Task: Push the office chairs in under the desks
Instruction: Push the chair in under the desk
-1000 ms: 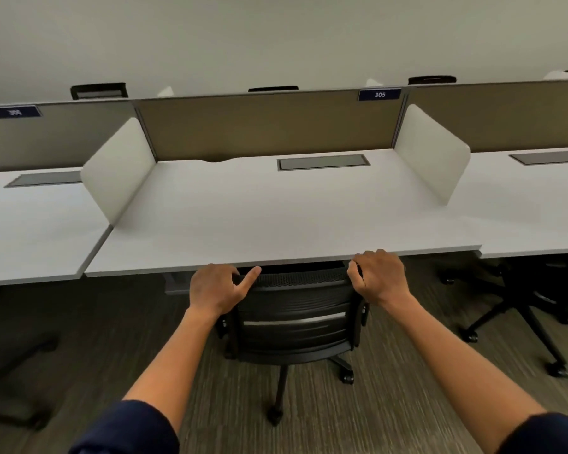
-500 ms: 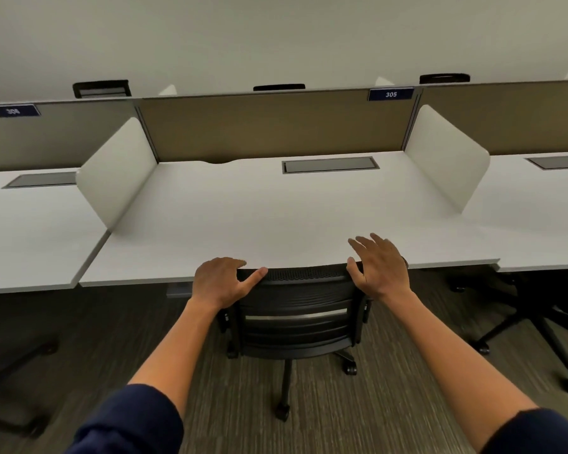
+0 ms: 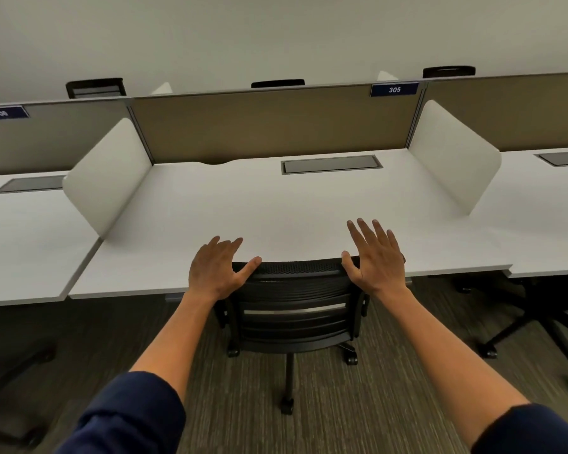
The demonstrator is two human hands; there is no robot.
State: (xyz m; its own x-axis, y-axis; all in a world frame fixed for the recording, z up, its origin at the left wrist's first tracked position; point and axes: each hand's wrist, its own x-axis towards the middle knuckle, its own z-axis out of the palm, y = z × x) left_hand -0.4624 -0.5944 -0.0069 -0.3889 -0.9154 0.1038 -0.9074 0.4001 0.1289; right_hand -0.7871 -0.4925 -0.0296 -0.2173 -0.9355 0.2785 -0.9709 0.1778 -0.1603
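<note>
- Black mesh office chair (image 3: 295, 299) is sitting tucked against the white table (image 3: 276, 211) edge.
- Left hand (image 3: 215, 270) is resting spread on the backrest's top corner.
- Right hand (image 3: 376, 257) is lying flat, fingers splayed, at the other corner.

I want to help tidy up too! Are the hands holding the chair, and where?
Nothing is gripped. Both hands, left and right, are open with fingers spread at the top corners of the black chair backrest.

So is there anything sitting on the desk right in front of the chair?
No. The white desk behind the black chair carries nothing loose on its surface, only a closed grey cable hatch set into it.
</note>
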